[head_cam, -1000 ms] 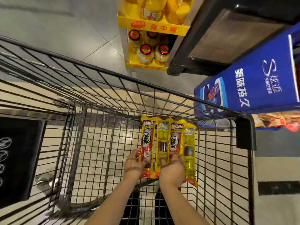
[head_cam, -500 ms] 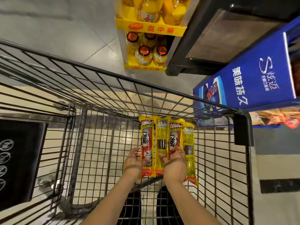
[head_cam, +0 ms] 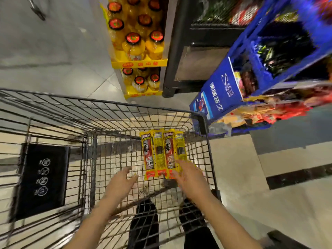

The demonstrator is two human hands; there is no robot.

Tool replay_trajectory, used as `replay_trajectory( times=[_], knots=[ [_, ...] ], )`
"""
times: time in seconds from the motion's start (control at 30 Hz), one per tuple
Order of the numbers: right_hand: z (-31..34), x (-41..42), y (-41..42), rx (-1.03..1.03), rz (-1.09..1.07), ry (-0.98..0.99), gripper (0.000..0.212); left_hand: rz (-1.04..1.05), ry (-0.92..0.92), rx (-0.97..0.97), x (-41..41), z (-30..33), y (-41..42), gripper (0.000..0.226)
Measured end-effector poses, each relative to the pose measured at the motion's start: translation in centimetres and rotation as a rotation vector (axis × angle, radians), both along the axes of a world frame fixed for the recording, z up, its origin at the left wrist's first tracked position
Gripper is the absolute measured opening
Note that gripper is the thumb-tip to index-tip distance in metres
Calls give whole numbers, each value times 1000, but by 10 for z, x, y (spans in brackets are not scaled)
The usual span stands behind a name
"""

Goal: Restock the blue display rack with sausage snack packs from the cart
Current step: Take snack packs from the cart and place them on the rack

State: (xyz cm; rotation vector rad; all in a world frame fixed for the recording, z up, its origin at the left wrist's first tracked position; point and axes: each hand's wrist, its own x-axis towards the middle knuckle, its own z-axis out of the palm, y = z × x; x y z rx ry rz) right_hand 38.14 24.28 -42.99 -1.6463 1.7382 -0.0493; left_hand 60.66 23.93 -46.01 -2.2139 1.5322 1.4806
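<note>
Several yellow and red sausage snack packs [head_cam: 162,153] sit side by side in a fan inside the wire cart [head_cam: 115,112], near its right wall. My right hand [head_cam: 188,175] holds their lower right ends, with fingers laid over the rightmost pack. To the left of the packs, my left hand [head_cam: 122,182] hovers with its fingers spread and touches nothing. The blue display rack [head_cam: 221,92] stands just beyond the cart's right front corner, with blurred snack packs on its tiers.
A yellow stand of orange-drink bottles [head_cam: 138,51] rises ahead of the cart, and a black shelf unit [head_cam: 179,69] stands to its right. A black folded seat panel [head_cam: 43,177] fills the cart's left part. My legs show through the cart floor.
My left hand has let go of the packs and moved away to the left. The view has swung up, showing more of the blue rack and the bottle stand.
</note>
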Motion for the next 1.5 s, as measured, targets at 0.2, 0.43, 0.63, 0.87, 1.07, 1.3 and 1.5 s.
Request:
replay_trajectory(
  times=[0.2,0.43,0.63,0.87,1.07,1.3,1.5],
  knots=[
    [92,-79,48,-217,-184,9,39,-173,-104,-237,-52,100,17,56],
    [120,-228,113,-261,-398,46,45,-304,6,-422,-206,169,33,46],
    [143,-343,150,-305,-555,60,45,-373,176,-521,-356,200,43,48],
    [160,-405,128,-379,-585,-2,45,-421,257,-574,-428,221,28,50],
    [183,-439,48,-418,-405,-71,53,-291,182,-580,-429,222,-19,48],
    [217,-504,-32,-531,-381,-124,53,-257,141,-629,-489,238,-87,51],
    [249,-564,-85,-644,-315,-164,48,-265,155,-744,-556,278,-128,51]
  ],
)
